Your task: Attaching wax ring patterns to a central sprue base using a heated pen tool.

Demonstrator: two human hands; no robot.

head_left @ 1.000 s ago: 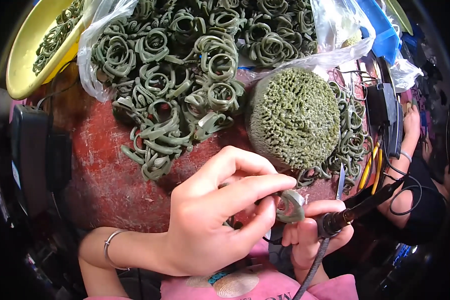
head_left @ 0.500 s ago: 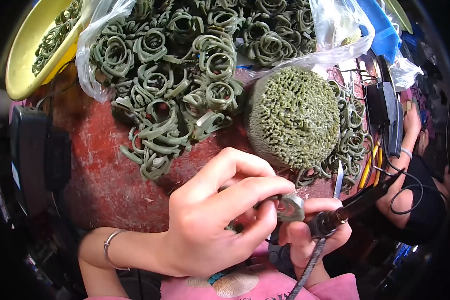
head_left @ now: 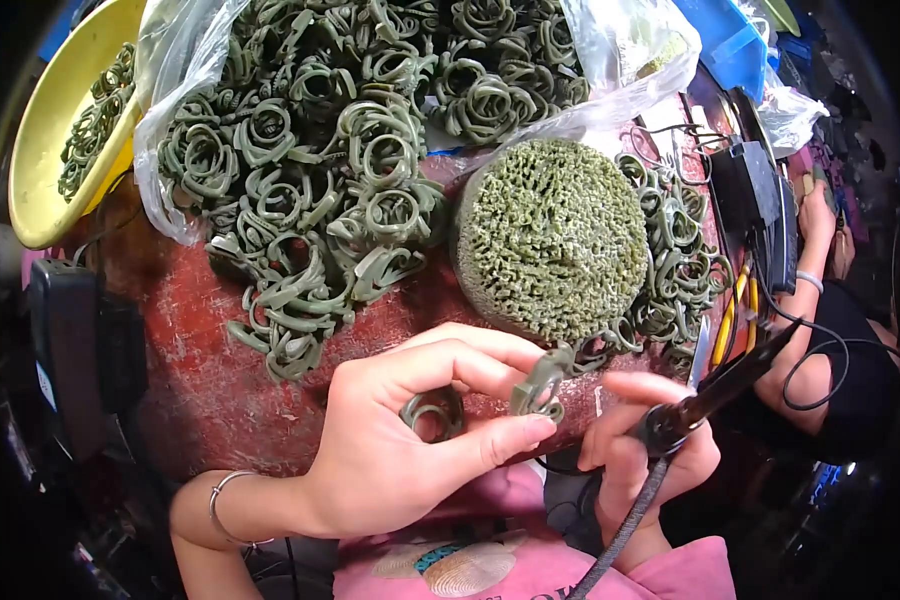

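My left hand (head_left: 400, 430) pinches a dark green ring (head_left: 540, 385), held up on edge between thumb and fingertips. A second green ring (head_left: 433, 414) sits in the curl of the same hand. My right hand (head_left: 650, 450) is closed around a black corded tool (head_left: 715, 395), its grey braided cord (head_left: 620, 530) running down toward my lap. A thin metal blade (head_left: 699, 352) sticks up behind the right fingers; its lower end is hidden. The two hands are close but apart. Beyond them stands a thick round green block (head_left: 560, 240) with a rough, pitted top.
Many green rings (head_left: 390, 150) are heaped on a plastic bag (head_left: 175, 120) over the worn red tabletop (head_left: 200, 380). More rings (head_left: 685, 290) lie right of the block. A yellow basin (head_left: 40, 190) stands far left, yellow-handled pliers (head_left: 735, 320) at right. Another person's arm (head_left: 810, 260) shows far right.
The ring has been turned upright, and my left fingers have spread from their tighter curl, showing the second ring. My right hand has drawn slightly right, away from the ring. The view has shifted.
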